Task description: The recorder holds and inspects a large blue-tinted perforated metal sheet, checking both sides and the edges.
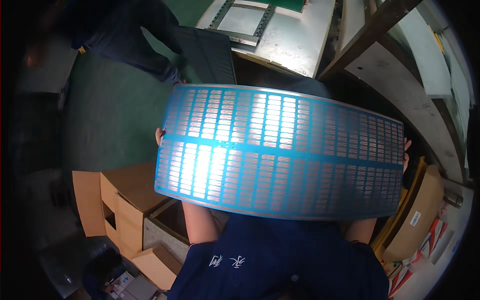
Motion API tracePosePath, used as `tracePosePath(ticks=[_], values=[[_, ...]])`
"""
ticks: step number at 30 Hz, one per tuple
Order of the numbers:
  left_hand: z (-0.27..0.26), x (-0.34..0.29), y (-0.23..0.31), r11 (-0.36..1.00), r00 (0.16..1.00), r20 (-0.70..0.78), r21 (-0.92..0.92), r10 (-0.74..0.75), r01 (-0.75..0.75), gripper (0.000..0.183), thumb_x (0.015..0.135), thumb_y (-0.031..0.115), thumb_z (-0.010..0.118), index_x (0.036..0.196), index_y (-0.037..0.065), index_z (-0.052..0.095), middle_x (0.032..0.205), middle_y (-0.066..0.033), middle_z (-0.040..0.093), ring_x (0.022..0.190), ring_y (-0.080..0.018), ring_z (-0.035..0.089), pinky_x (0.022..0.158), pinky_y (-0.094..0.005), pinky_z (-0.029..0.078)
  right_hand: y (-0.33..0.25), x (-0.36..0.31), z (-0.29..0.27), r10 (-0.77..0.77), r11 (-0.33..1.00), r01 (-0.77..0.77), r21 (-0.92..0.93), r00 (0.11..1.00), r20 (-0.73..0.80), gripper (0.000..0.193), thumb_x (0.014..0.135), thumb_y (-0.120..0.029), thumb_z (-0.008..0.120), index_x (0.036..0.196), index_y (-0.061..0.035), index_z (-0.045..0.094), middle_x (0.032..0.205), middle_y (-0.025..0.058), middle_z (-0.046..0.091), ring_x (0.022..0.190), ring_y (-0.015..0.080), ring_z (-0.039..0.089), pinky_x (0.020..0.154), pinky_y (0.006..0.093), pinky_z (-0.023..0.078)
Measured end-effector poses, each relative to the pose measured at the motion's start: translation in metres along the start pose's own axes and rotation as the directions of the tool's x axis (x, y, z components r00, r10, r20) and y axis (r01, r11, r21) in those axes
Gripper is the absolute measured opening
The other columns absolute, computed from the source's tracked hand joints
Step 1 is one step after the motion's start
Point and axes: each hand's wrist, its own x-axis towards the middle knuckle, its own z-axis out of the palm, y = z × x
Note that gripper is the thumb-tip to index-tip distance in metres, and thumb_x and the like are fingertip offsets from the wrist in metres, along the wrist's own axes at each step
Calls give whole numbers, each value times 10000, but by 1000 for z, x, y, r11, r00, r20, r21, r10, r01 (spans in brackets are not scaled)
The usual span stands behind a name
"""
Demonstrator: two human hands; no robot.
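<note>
A wide, shiny circuit board panel [280, 152], blue with rows of metallic patches, is held up in front of me and spans the middle of the view. Its left short edge is gripped by my left hand [159, 136], of which only a few fingertips show. At the opposite short edge, my right hand [407, 150] grips with its fingers curled round. The panel hides the rest of both hands, and bright light glares off its left half. My forearms pass beneath it.
Open cardboard boxes [120, 200] stand at the lower left. Ahead is a worktable [295, 40] bearing a metal frame [245, 22]. A person [135, 40] stands at the upper left beside a dark panel [206, 55]. Wooden shelving [370, 45] and brown packaging [417, 215] line the right.
</note>
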Motion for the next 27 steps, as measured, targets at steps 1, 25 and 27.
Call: tracePosePath(ticks=[1, 25, 27], values=[[0, 2, -1, 999, 999, 34, -27, -20, 21, 588, 852, 499, 457, 1200, 26, 450, 1174, -177, 503, 1074, -264, 531, 851, -404, 489, -2, 2, -5, 10, 999, -8, -46, 999, 31, 247, 889, -222, 466, 1084, -208, 616, 1255, -40, 510, 1175, 135, 460, 959, 459, 422], [43, 8, -65, 923, 947, 143, 223, 287, -314, 490, 825, 54, 597, 1239, 57, 334, 1161, -168, 473, 1036, -229, 544, 863, -339, 499, 13, 9, 2, 51, 998, -51, 27, 999, 8, 203, 892, -177, 471, 1034, -115, 604, 1031, 31, 591, 985, 164, 546, 924, 377, 435], [25, 14, -61, 984, 965, 205, 38, 162, -173, 443, 832, 49, 584, 1216, 65, 363, 1168, -165, 476, 1037, -232, 547, 864, -343, 498, 11, 9, 4, 46, 999, -46, 15, 999, 12, 202, 893, -176, 471, 1032, -114, 603, 1028, 32, 590, 983, 165, 546, 923, 376, 435]])
